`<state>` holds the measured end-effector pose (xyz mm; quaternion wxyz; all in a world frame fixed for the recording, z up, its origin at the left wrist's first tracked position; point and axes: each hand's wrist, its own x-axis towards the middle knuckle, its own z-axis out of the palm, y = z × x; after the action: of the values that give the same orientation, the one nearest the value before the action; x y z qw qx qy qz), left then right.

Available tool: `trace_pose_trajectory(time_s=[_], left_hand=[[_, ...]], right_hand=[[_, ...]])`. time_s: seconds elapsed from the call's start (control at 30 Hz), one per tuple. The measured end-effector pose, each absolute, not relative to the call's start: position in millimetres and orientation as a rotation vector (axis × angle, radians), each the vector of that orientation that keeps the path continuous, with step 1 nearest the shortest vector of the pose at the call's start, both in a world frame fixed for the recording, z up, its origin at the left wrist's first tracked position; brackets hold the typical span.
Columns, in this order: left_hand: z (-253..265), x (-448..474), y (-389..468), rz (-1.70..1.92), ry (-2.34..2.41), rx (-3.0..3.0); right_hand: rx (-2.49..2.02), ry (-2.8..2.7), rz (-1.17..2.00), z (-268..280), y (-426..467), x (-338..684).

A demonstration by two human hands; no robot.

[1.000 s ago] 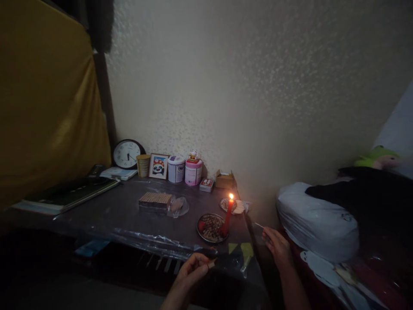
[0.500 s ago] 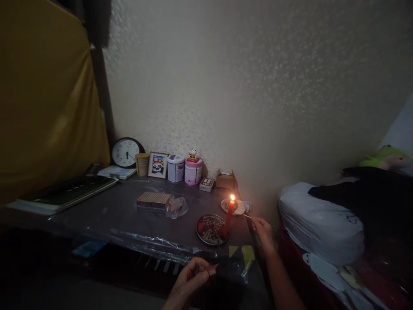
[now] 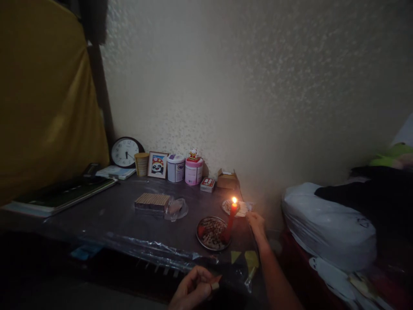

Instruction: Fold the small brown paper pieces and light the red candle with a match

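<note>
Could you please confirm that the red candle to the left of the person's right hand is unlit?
Not quite: the red candle is lit, its flame showing in the head view; it does stand to the left of the right hand.

Small pale piece (image 3: 215, 285), pinched, sticks (image 3: 241, 210) lying flat

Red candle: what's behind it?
A small dish and pale sticks show behind the red candle, the right hand near the sticks. Whatever lies directly behind the candle is covered.

A dark table (image 3: 106, 209) stands before a dim, mottled wall (image 3: 206, 86), yellow cloth (image 3: 48, 94) hanging at left.
</note>
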<state>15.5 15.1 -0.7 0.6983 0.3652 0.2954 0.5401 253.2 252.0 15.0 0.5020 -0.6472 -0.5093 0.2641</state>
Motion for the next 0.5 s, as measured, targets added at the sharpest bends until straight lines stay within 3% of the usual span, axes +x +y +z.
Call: trace_pose_trajectory(time_s=[0.5], left_hand=[[-0.5, 16.0, 14.1, 1.217, 0.653, 0.801]], right_hand=[[-1.662, -1.252, 0.719, 15.4, 255.5, 247.5]])
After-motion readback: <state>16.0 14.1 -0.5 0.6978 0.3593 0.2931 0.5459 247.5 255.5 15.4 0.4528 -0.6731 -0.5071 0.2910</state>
